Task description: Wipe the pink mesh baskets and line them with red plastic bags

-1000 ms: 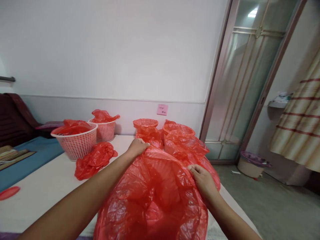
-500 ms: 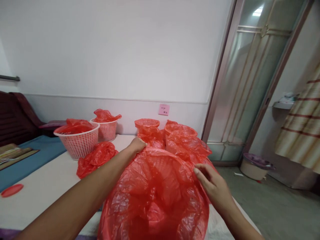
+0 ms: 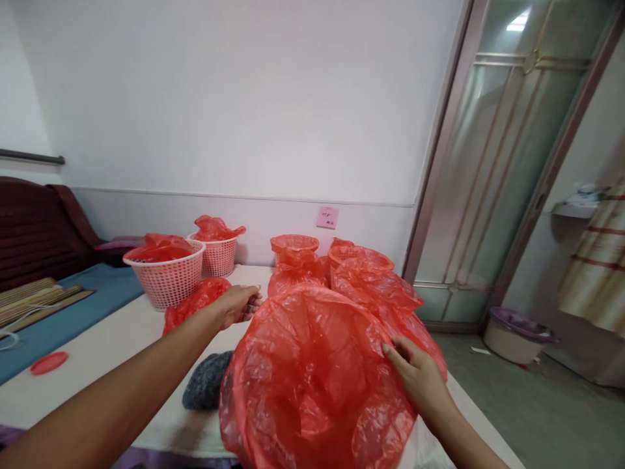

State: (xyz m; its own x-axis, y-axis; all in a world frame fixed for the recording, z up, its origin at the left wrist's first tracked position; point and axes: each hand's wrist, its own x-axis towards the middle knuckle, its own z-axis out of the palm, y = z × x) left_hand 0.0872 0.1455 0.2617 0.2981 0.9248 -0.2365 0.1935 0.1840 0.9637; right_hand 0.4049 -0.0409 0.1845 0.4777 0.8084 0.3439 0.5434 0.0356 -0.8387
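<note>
Red bag (image 3: 336, 339) at 6 o'clock, mouth spread open, film over round rim. Right hand (image 3: 424, 381) lightly pinches its edge; left hand (image 3: 238, 303) empty, fingers loosely curled, apart. Film also covers rear rims (image 3: 294, 242) (image 3: 366, 256) toward 12 and 1 o'clock; baskets (image 3: 168, 280) (image 3: 219, 258) toward 10 and 11 show bare rims, bags bunched inside.

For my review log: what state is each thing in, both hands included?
Left hand: raised, off the front bag, fingers curled loosely.
Right hand: at the front bag's edge; grip unclear.
Front bag: spread wide, opening visible.
Two white baskets: upright, red plastic inside.
Loose red bag: crumpled.
Pink note: stuck on the wall.
Floor bin: upright, purple-lined.
</note>
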